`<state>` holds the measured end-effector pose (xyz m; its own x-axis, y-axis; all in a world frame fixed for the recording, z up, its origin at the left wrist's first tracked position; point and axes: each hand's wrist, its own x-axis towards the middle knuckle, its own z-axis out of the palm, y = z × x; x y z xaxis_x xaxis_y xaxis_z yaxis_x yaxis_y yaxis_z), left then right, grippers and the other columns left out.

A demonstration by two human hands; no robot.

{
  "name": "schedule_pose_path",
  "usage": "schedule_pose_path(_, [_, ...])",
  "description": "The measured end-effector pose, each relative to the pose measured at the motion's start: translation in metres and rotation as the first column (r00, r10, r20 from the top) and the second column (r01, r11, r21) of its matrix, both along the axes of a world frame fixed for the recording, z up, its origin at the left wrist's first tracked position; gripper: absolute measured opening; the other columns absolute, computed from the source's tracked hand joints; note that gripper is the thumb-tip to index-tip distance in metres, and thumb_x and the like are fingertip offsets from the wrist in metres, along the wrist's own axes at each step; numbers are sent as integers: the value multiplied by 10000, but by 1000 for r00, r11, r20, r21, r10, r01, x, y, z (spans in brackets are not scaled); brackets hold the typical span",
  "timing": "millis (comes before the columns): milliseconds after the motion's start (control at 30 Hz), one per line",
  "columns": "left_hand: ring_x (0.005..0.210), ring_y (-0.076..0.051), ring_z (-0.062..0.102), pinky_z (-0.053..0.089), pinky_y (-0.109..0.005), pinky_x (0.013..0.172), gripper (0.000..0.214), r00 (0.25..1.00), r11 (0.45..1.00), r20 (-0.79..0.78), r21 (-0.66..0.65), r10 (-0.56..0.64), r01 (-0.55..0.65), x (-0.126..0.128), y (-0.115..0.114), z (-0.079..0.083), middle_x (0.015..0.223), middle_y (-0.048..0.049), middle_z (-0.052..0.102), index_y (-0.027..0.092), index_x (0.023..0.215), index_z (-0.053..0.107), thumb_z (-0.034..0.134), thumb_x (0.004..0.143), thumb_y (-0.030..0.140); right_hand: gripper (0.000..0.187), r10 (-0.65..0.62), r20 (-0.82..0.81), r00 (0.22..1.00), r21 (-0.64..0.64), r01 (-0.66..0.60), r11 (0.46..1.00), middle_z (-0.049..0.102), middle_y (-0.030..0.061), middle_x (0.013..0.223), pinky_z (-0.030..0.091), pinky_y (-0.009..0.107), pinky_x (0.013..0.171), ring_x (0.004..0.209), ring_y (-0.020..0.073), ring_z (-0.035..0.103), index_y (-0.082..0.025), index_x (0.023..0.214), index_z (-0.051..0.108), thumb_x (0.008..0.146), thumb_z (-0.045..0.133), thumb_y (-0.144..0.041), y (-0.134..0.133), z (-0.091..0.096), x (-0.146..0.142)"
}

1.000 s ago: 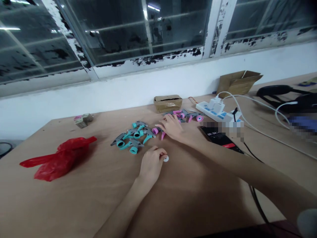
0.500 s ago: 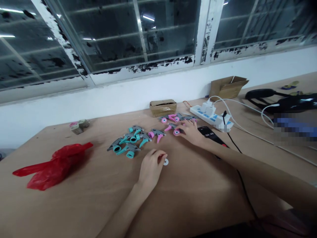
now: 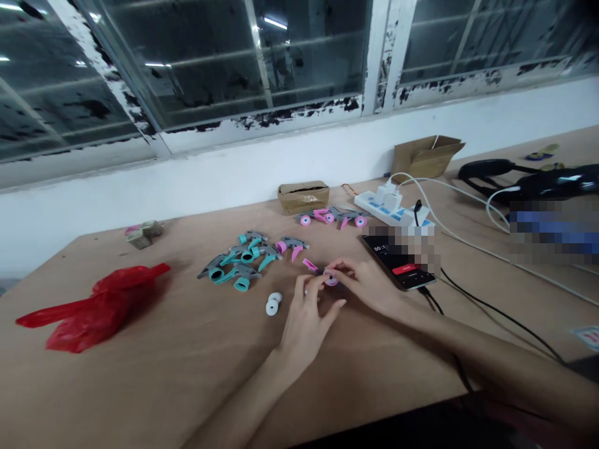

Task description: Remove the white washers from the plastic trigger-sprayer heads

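Observation:
My right hand [image 3: 367,282] pinches a pink and grey trigger sprayer head [image 3: 332,279], its round pink collar turned towards me. My left hand [image 3: 306,315] reaches in from the left, with fingertips at that collar and the thumb spread away from it. Whether a washer sits between the left fingertips and the collar is hidden. White washers [image 3: 272,307] lie on the table left of my left hand. Beyond them is a cluster of teal and grey sprayer heads [image 3: 242,284], with a pink one [image 3: 296,251] beside it.
More pink sprayer heads [image 3: 344,219] lie in a row before a small cardboard box [image 3: 304,198]. On the right are a phone [image 3: 397,265], cables and a power strip [image 3: 374,204]. A red plastic bag [image 3: 100,308] lies at the left of the table [image 3: 154,386].
My right hand has drawn a pink sprayer head towards me from near the row. My left hand has moved right to its collar and spread its thumb. White washers now show to its left.

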<state>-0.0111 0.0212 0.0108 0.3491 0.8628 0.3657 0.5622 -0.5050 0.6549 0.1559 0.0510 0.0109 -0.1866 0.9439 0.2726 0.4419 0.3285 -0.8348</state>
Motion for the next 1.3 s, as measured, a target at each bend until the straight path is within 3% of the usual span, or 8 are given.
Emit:
schedule_pose_path(233, [874,-164,538,501,-318,749,203,996,995,40,45,85,-86,-2,0,2,953,-28,477,203,897,449,567,788,80,183,39,-42,998,1,-39,999,699,12,921,477,306,700,774,180,646,-264,971,655,871,514,-325,-31,17,-16])
schedule_pose_path(367, [803,-152,557,500,-306,725,149,993,995,97,62,67,-73,-7,4,7,871,-13,534,206,873,452,579,814,153,205,27,-93,995,-9,-28,1000,685,28,941,482,317,697,791,187,627,-270,995,652,856,541,-372,-28,25,-15])
schedule_pose_path(467, [864,-168,591,513,-312,748,210,967,989,245,109,71,-100,-9,4,9,915,-31,577,208,862,454,645,786,252,307,-51,-287,957,-186,-4,983,648,64,989,499,316,692,841,192,608,-231,991,624,800,592,-468,-16,24,-12])
schedule_pose_path(567, [920,-177,603,517,-313,762,222,956,983,292,159,37,-87,-6,1,8,993,-56,604,208,885,467,657,780,255,452,25,-480,877,-455,-273,848,628,69,852,510,281,579,690,153,587,-182,916,619,791,515,-603,-8,18,-14])
schedule_pose_path(633, [883,-166,612,516,-303,747,207,965,979,261,183,37,-87,-3,-2,7,970,-51,622,204,871,488,666,775,249,501,40,-537,843,-506,-359,784,601,43,731,490,249,517,604,128,555,-168,830,621,787,477,-645,-7,14,-18])
schedule_pose_path(833, [943,-193,604,510,-360,803,165,993,935,117,352,-4,-38,-3,-1,6,1024,-59,639,203,936,569,644,799,259,498,-64,-573,817,-486,-275,830,541,-10,564,422,194,414,483,93,504,-162,645,568,785,493,-634,-4,2,-23])
schedule_pose_path(1067, [845,-148,623,542,-287,710,214,998,895,-54,445,31,-4,-9,7,0,987,-47,601,234,1035,627,515,875,146,514,-163,-632,757,-625,-375,685,467,-42,425,368,190,325,339,74,440,-166,546,521,751,537,-636,4,-10,-16])
schedule_pose_path(1300, [831,-139,606,529,-271,693,160,998,890,-24,455,56,-39,-3,10,-4,954,-34,576,209,956,637,555,848,123,497,-164,-637,753,-607,-359,709,439,-52,405,316,173,318,335,59,408,-166,539,504,760,553,-609,4,-7,-14])
